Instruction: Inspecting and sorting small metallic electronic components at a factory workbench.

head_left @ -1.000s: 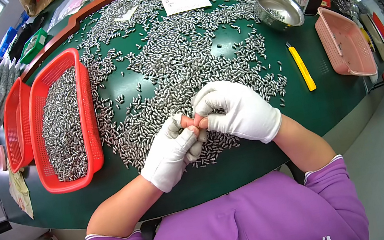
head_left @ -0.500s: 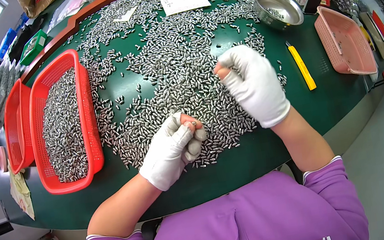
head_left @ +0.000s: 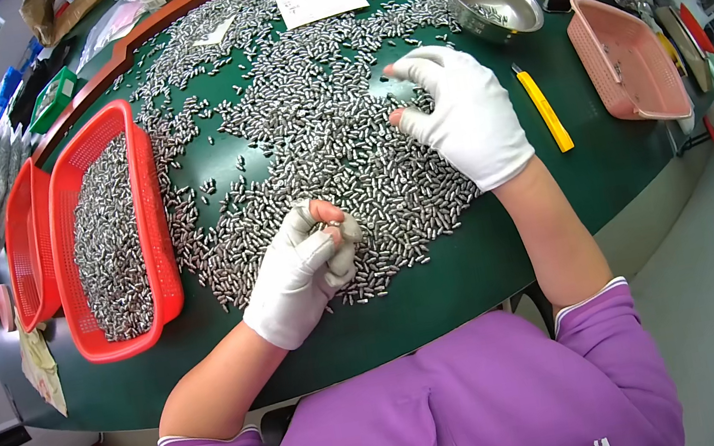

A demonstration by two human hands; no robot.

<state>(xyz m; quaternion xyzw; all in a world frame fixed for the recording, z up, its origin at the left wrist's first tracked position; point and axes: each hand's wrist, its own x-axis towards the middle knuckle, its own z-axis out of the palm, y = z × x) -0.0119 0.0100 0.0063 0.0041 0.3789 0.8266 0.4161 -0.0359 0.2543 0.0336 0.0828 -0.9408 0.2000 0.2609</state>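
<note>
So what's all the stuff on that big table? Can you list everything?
small metal pieces: too many to count, silver, spread over the table
table: one, green
baskets: two, red, at the left; the nearer holds metal pieces
basket: one, pink, at the right
bowl: one, steel, far right
knife handle: one, yellow, beside the right hand
paper sheet: one, white, far side
left hand: white glove, pinching a small piece
right hand: white glove, fingers on the pile
</note>
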